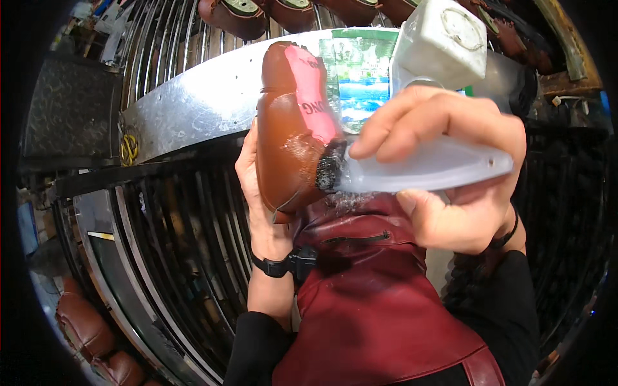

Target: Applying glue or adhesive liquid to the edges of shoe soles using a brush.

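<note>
A brown leather shoe upper (pixel 277 138) stands toe toward me over my lap, with a pink printed strip (pixel 310 93) along its right side. My left hand (pixel 250 170) grips it from the left and behind, its fingers partly hidden. In my right hand (pixel 470 138) is a brush with a translucent white handle (pixel 434 168), held between thumb and fingers. Its dark wet bristles (pixel 329 168) touch the right edge of the upper near the toe. The leather there has a wet shine. Part of the right hand is blurred.
Ahead lies a metal worktop (pixel 193 90) bearing a green and blue printed sheet (pixel 364 74) and a white plastic container (pixel 444 42). Yellow-handled scissors (pixel 129 149) hang at its left end. More brown shoes (pixel 238 16) sit on a barred rack behind; others (pixel 84 321) are at lower left.
</note>
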A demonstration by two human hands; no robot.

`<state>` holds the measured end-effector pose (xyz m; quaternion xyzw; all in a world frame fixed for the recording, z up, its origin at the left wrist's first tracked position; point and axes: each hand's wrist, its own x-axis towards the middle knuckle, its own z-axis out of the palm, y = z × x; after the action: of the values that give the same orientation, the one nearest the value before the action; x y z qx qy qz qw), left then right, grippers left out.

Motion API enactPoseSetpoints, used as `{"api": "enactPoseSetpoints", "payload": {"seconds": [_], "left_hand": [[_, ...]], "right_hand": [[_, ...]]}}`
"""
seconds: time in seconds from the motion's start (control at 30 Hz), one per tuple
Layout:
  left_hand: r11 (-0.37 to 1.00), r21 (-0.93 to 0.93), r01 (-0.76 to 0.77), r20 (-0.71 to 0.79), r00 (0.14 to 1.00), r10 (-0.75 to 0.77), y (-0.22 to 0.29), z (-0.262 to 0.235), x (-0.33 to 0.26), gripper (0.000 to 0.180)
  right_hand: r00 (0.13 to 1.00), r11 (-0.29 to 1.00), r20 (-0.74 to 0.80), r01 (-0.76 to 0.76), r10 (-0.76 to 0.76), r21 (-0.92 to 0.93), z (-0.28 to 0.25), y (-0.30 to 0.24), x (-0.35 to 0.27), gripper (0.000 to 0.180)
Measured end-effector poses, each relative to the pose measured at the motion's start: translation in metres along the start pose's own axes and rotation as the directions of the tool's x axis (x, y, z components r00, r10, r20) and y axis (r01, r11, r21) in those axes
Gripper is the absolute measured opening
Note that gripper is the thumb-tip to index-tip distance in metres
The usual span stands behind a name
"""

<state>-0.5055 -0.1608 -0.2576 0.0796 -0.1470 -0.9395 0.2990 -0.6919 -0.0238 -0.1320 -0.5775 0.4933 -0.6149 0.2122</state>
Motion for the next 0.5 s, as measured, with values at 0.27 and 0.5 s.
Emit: {"api": "enactPoseSetpoints", "payload": {"seconds": [0.27, 0.5], "left_hand": [[0.073, 0.993, -0.092, 0.057, 0.920, 0.387, -0.025, -0.024, -0.047, 0.055], [0.966, 0.255, -0.028, -0.238, 0.967, 0.091, -0.014, 0.022, 0.003, 0.049]], "right_hand": [[0.996, 0.984, 0.085, -0.026, 0.011, 0.177, -0.043, 0.032, 0.015, 0.037], [0.871, 0.841, -0.362, -0.100, 0.333, 0.532, -0.040, 0.100, 0.003, 0.010]]}}
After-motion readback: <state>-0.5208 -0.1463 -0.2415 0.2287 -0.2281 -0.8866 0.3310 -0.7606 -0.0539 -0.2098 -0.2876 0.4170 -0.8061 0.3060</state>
